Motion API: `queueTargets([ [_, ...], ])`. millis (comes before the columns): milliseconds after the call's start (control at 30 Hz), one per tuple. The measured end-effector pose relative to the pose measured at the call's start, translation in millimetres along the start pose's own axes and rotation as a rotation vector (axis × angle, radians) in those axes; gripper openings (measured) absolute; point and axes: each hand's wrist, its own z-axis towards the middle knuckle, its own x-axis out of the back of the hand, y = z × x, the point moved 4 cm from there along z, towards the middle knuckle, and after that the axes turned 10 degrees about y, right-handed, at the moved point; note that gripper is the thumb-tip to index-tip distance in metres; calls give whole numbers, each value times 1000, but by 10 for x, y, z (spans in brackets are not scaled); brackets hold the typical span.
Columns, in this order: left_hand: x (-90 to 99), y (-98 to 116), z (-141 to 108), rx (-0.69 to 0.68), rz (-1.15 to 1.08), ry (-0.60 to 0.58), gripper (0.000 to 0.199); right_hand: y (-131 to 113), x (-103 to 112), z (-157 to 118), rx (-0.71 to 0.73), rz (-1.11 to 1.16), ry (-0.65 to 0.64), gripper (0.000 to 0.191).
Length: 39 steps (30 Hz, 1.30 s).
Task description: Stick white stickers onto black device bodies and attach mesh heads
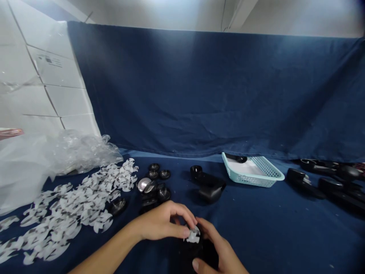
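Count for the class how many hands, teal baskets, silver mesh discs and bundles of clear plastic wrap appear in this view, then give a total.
Hands: 2 (left hand, right hand)
Teal plastic basket: 1
Silver mesh disc: 1
Crumpled clear plastic wrap: 1
Total: 5

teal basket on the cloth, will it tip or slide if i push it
The basket looks light and fairly stiff, with thin latticed plastic walls. Its wide, low shape suggests sliding rather than tipping. The black piece at its back edge might shift when pushed.
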Motion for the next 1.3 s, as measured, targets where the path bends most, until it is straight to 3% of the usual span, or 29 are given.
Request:
queueTargets([
  [200, -18, -84, -6, 20, -60, 24, 20, 84, -35, -74, 83, -89, 180, 77],
  [367, -56, -113, -11, 36, -82, 45, 22, -115, 16, -156, 412, -401, 363, 66],
  [467, -70, -121, -17, 44, -97, 51, 21, -203, -12, -193, 571, -575, 402, 53],
  [700, -119, -158, -25, 61, -157, 83, 22, -166, -49, -172, 482, -563, 441, 40],
  [867, -135, -161, -18, 72, -236, 108, 19, -147, -28, -157, 441, -536, 319, 45],
  [1133, -140, -261, -20, 153, -291, 120, 16, -47, -64, -154, 250, -483, 320, 43],
  [1300, -134, -241, -19, 139, -232, 131, 17, -15, -19, -119, 260, -507, 175, 48],
])
